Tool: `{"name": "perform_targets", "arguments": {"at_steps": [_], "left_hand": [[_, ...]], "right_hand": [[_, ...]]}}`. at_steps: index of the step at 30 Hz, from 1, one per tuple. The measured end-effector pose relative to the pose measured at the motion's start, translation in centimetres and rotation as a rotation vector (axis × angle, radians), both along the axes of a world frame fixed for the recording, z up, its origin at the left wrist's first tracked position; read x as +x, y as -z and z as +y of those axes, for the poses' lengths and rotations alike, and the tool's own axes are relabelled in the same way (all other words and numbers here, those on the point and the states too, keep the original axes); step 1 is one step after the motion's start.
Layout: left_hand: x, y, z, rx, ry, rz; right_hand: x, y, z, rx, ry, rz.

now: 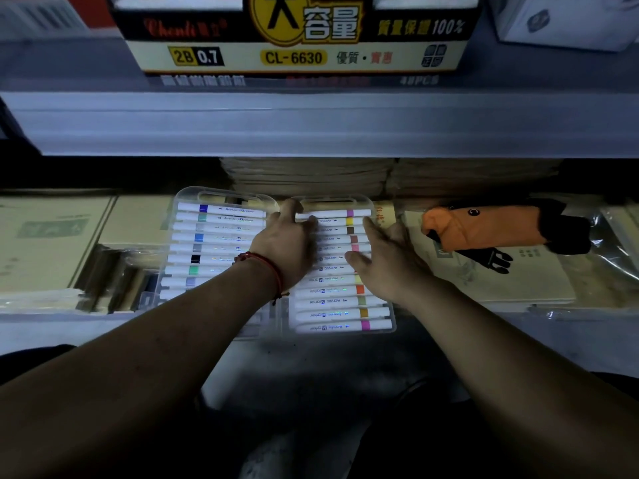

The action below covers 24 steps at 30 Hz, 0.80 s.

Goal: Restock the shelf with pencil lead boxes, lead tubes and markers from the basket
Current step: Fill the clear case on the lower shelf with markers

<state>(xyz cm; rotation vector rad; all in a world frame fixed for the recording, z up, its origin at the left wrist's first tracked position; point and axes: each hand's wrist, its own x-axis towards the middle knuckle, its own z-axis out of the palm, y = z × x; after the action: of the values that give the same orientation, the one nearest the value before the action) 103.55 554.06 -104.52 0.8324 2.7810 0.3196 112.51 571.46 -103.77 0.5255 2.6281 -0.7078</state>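
right marker case (pixel 342 305): lower shelf, between and under both hands
left hand (pixel 283 247): flat, fingers extended, resting on that case's upper left edge
right hand (pixel 387 261): fingers straight, spread, touching its right side
left marker case (pixel 214 243): just left of left hand
pencil lead box (pixel 294 39): shelf above hands

Two marker cases sit side by side on the lower shelf (pixel 518 318): left case (pixel 214 243) and right case (pixel 342 305). Paper stacks (pixel 311 178) behind them, cardboard boxes (pixel 52 236) to the left. On the right, an umbrella (pixel 484 226) lies on booklets (pixel 518 281). The lead box (pixel 294 39) sits on the upper shelf (pixel 311 122).
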Motion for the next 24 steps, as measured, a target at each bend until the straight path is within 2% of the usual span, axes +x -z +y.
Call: {"name": "perform_targets", "arguments": {"at_steps": [5,11,16,21,24], "left_hand": [[-0.2,0.1,0.1,-0.009,-0.054,-0.047],[-0.6,-0.5,0.4,0.218,-0.262,-0.064],[-0.9,-0.3,0.3,0.309,-0.37,-0.055],[-0.7,-0.5,0.4,0.171,-0.23,-0.02],[-0.7,-0.5,0.7,0.278,-0.247,-0.065]], "right_hand": [[0.1,0.0,-0.1,0.002,-0.011,0.012],[0.1,-0.2,-0.1,0.0,-0.009,0.014],[0.1,0.0,0.0,-0.009,-0.003,0.022],[0.0,0.2,0.0,-0.022,0.008,0.015],[0.1,0.1,0.0,-0.01,-0.002,0.014]]}}
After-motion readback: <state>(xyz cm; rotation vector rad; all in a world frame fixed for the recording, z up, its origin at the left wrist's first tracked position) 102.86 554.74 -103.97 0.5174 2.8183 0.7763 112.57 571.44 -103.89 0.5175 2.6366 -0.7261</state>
